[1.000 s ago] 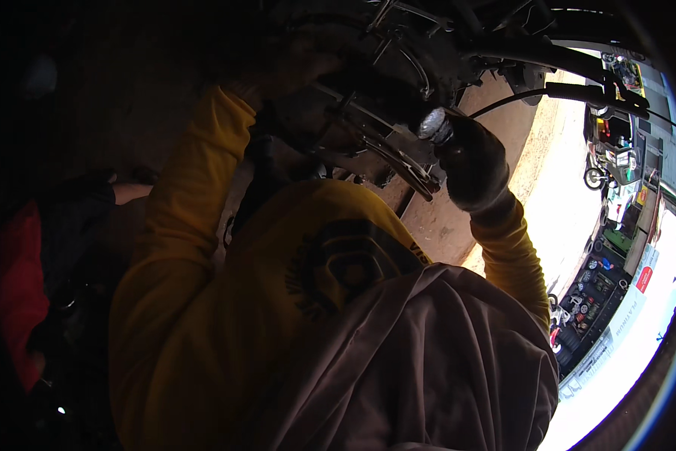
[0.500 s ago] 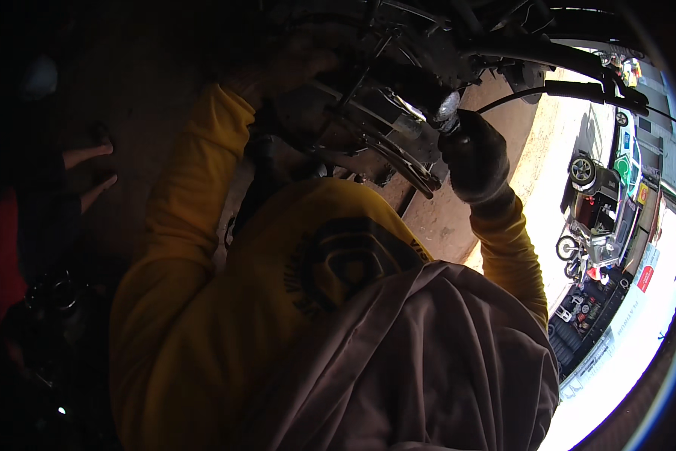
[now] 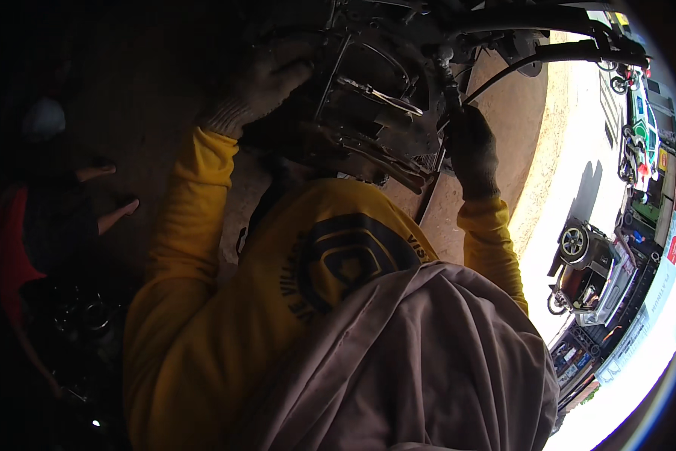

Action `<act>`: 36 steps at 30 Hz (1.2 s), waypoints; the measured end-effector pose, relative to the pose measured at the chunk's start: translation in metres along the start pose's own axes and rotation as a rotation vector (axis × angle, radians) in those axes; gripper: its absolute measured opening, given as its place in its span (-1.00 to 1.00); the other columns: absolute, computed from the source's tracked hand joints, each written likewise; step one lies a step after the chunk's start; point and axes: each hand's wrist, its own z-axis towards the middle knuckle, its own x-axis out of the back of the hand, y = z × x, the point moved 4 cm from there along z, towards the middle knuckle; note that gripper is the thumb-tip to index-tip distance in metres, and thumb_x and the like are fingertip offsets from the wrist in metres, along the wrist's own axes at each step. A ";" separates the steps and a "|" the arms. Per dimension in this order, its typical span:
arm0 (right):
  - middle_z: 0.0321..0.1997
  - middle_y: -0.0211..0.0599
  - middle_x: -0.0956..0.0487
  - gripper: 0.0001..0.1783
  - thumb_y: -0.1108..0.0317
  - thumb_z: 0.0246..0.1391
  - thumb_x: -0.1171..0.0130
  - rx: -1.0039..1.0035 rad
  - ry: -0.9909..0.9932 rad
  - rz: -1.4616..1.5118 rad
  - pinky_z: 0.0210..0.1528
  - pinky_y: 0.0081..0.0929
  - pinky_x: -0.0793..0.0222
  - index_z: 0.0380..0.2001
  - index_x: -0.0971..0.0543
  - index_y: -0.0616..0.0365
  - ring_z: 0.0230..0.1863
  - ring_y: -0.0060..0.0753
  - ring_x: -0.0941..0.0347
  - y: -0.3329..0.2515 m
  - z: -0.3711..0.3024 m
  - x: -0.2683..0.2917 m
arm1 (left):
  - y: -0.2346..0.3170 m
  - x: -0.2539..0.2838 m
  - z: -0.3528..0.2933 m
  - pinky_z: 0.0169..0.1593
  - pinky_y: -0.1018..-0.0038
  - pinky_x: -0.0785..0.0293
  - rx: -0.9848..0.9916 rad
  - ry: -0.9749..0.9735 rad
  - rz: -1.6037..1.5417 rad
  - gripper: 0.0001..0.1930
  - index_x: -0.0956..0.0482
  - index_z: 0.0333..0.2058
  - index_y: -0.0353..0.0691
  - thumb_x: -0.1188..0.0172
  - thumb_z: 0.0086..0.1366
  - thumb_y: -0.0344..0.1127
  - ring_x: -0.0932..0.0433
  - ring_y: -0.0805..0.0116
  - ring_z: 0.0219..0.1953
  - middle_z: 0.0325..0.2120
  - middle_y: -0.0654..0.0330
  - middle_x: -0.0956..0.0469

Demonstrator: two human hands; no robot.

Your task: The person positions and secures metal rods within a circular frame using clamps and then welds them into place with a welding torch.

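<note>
Tool (image 3: pixel 448 81) lengthwise forward from right hand (image 3: pixel 471 146)

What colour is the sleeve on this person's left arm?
The left sleeve is yellow, best seen in the head view.

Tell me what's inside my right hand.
A slim tool sticks out of the gloved right hand, its pale rounded end showing. The part inside the grip is covered, so its shape there can't be seen.

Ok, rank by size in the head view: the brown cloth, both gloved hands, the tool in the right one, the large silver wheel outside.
1. Brown cloth
2. Left hand, right hand: too alike to rank
3. Tool, silver wheel: unsure; the wheel is farther
</note>
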 end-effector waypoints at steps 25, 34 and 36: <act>0.10 -0.19 -0.61 -0.57 0.08 0.26 -0.10 0.178 -0.060 -0.464 0.16 -0.18 -0.47 0.13 -0.57 -0.04 0.14 -0.01 -0.52 -0.005 0.133 -0.042 | 0.102 -0.141 0.044 -0.28 0.17 -0.62 -0.333 -0.530 1.120 -0.77 -0.72 -0.22 -0.19 -0.12 0.30 -0.29 -0.71 0.16 -0.27 -0.32 0.11 -0.71; 0.03 -0.08 -0.61 -0.56 0.19 0.10 -0.35 0.272 0.443 0.001 0.09 -0.18 -0.50 0.05 -0.63 0.03 0.05 0.02 -0.57 0.022 0.038 -0.009 | 0.112 -0.153 0.048 -0.30 0.18 -0.64 -0.349 -0.606 1.085 -0.76 -0.63 -0.11 -0.16 -0.12 0.29 -0.28 -0.71 0.17 -0.26 -0.29 0.11 -0.69; 0.04 -0.08 -0.61 -0.57 0.21 0.13 -0.34 0.253 0.411 0.000 0.10 -0.21 -0.50 0.06 -0.62 0.05 0.05 0.01 -0.57 0.028 0.025 -0.010 | 0.110 -0.158 0.055 -0.29 0.18 -0.64 -0.285 -0.654 1.075 -0.76 -0.63 -0.11 -0.14 -0.12 0.30 -0.28 -0.71 0.17 -0.23 -0.27 0.11 -0.69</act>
